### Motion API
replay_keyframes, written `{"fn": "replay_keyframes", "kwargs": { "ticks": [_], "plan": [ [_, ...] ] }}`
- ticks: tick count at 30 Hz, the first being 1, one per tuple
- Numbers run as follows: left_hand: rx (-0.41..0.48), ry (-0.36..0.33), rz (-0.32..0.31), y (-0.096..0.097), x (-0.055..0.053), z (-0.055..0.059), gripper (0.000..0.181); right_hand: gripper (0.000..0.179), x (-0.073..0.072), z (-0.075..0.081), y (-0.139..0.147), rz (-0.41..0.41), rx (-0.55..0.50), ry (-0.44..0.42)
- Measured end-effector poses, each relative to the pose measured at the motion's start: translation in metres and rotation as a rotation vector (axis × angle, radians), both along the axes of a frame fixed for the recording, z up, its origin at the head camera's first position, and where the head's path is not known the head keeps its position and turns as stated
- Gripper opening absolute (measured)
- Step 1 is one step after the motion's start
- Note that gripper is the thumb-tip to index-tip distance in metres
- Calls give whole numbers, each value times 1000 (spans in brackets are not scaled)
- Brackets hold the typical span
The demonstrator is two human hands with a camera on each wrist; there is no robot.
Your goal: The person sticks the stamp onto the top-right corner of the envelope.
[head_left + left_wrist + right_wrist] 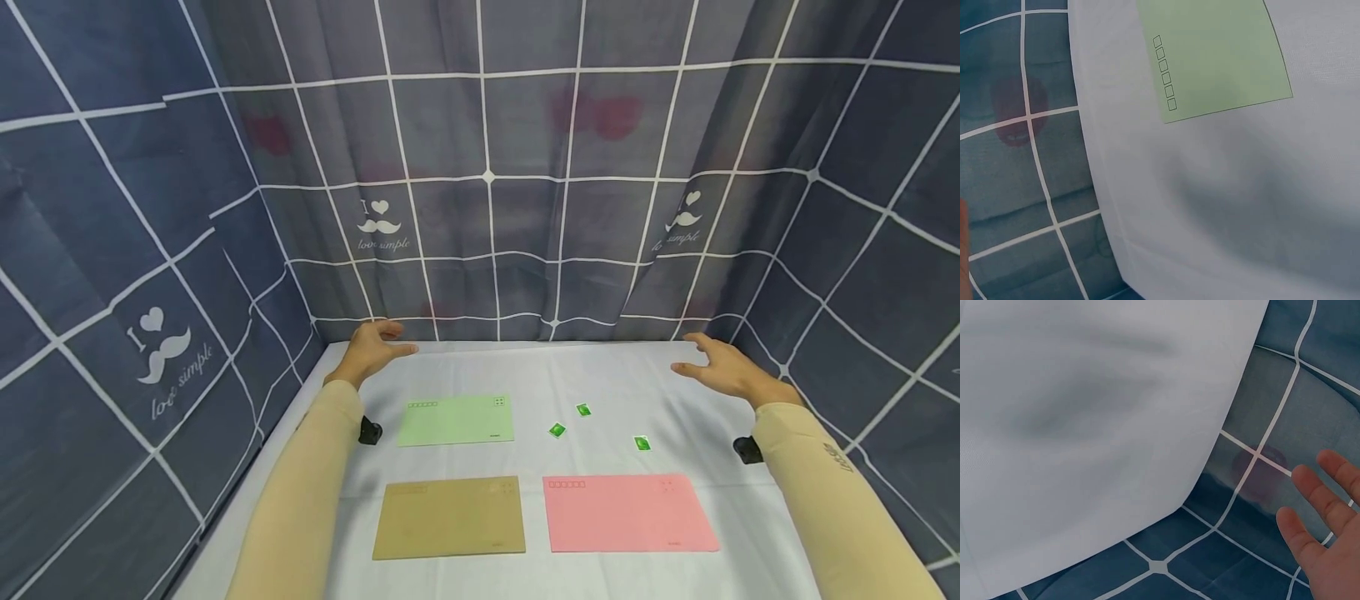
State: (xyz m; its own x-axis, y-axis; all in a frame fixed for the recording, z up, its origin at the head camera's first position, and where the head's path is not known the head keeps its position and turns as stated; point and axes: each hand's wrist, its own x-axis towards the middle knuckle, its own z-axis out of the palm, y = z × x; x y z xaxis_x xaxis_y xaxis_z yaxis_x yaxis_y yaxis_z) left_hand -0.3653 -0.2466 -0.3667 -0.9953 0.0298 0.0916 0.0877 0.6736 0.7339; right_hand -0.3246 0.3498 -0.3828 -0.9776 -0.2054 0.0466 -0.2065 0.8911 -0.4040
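Both hands hover above the white table, far apart and holding nothing. My left hand is at the back left with relaxed fingers, nearest to a green envelope. That same green envelope shows at the top of the left wrist view. At the back right is my right hand, its fingers spread in the right wrist view. Three small green stamps lie loose between the hands. Closer to the front, a tan envelope lies left of a pink envelope.
The table is covered with a white cloth. Dark blue curtains with white grid lines and printed moustaches stand behind it and at both sides. A small black wrist device sits by the left sleeve, another by the right.
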Motion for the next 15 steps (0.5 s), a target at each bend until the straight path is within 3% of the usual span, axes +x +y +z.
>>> {"fn": "replay_keyframes", "kwargs": {
  "ticks": [15],
  "plan": [
    [-8, -20, -15, 3, 2, 1, 66, 77, 0, -4, -1, 7, 11, 21]
  ]
}}
